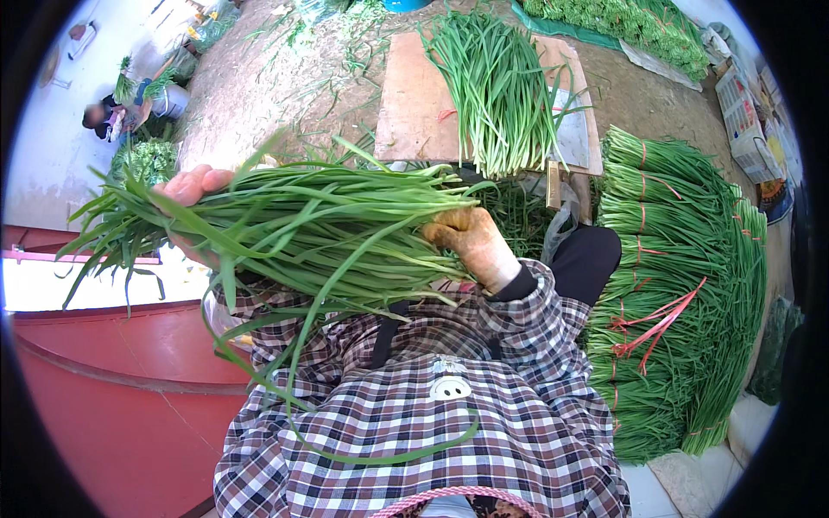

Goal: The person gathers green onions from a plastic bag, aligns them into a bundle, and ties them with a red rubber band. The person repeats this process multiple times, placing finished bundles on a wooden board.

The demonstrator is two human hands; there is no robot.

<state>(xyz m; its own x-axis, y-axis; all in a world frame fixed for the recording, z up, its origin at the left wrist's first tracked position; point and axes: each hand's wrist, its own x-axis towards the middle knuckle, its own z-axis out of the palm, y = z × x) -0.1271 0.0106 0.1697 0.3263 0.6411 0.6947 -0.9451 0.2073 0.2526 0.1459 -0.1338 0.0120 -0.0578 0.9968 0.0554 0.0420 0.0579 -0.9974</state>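
A loose bundle of garlic chives (324, 220) lies sideways across my lap, lifted above the checked apron (388, 427). My left hand (194, 188) grips its leafy end, with leaf tips spilling past the fingers; part of this hand is hidden by leaves. At the pale stem end, my right hand (476, 239) is closed around the stalks, and its fingers look soiled. Several long leaves droop from the bundle onto the apron. Ahead, a pile of chives (499, 97) rests on a wooden board (414, 97), a red tie (445, 115) sticking out at its left.
Stacked chive bundles bound with red ties (667, 259) stand at my right, loose ties (660, 324) on top. A red metal panel (116, 349) is at my left. Another person (107, 120) sits at far left near a white bucket (171, 100). Plastic crates (745, 123) stand far right.
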